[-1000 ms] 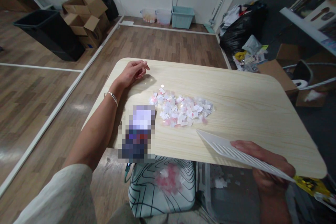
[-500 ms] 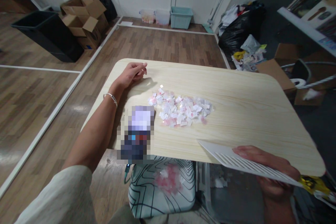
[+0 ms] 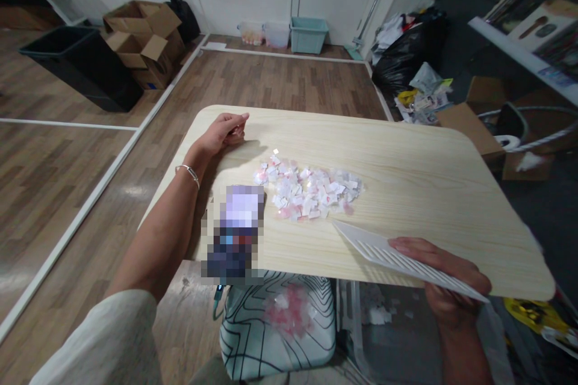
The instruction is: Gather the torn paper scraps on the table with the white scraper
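- The pale wooden desk (image 3: pixel 428 180) fills the middle of the frame.
- A white slotted board (image 3: pixel 379 246) hangs tilted over the desk's near edge at lower right.
- Pink and white paper scraps (image 3: pixel 311 186) lie piled at centre, apart from both hands.
- The right hand (image 3: pixel 445 289) grasps the board, fingers (image 3: pixel 415 248) lying on top.
- The left hand (image 3: pixel 221 130) rests at the desk's upper left, loosely curled and empty.

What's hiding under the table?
Under the near edge of the table sits a white bag with black wavy lines, holding pink and white paper bits. Beside it is a see-through bin. The tabletop covers whatever lies farther back.
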Tool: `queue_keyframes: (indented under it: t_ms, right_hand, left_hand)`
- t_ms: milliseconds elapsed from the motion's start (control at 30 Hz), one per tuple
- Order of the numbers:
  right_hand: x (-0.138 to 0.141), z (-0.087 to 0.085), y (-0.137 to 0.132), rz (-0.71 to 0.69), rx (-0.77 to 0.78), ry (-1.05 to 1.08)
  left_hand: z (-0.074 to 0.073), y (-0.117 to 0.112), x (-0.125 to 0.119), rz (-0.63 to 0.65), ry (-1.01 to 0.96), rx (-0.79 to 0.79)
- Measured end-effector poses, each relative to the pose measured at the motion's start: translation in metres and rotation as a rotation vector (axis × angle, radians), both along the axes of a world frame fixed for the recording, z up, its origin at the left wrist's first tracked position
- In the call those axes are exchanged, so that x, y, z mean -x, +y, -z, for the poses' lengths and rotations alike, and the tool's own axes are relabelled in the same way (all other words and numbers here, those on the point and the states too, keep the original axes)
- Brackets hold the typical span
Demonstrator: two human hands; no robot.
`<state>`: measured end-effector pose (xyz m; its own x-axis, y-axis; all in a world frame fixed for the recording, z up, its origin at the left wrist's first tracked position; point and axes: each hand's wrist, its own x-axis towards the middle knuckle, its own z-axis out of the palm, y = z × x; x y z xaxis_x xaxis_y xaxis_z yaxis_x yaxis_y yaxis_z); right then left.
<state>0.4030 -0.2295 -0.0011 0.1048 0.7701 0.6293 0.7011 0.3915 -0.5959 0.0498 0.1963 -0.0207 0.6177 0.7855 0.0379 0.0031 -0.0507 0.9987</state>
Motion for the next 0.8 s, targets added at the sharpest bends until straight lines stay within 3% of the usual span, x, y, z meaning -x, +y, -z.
queue_keyframes:
  t_ms: [333, 600, 733, 800]
  right_hand:
    - [-0.003, -0.001, -0.006, -0.061, 0.000, -0.013]
    - [-0.017, -0.005, -0.027, -0.097, 0.031, -0.032]
    - [-0.021, 0.000, -0.042, -0.055, 0.046, 0.037]
    - [-0.016, 0.009, -0.050, 0.033, 0.032, 0.138]
  left_hand:
    - [-0.003, -0.001, -0.001, 0.013, 0.012, 0.006]
    - [-0.002, -0.001, -0.001, 0.007, 0.005, 0.000]
    - [-0.003, -0.001, -0.001, 0.003, 0.009, 0.016]
    - [-0.003, -0.002, -0.001, 0.005, 0.008, 0.008]
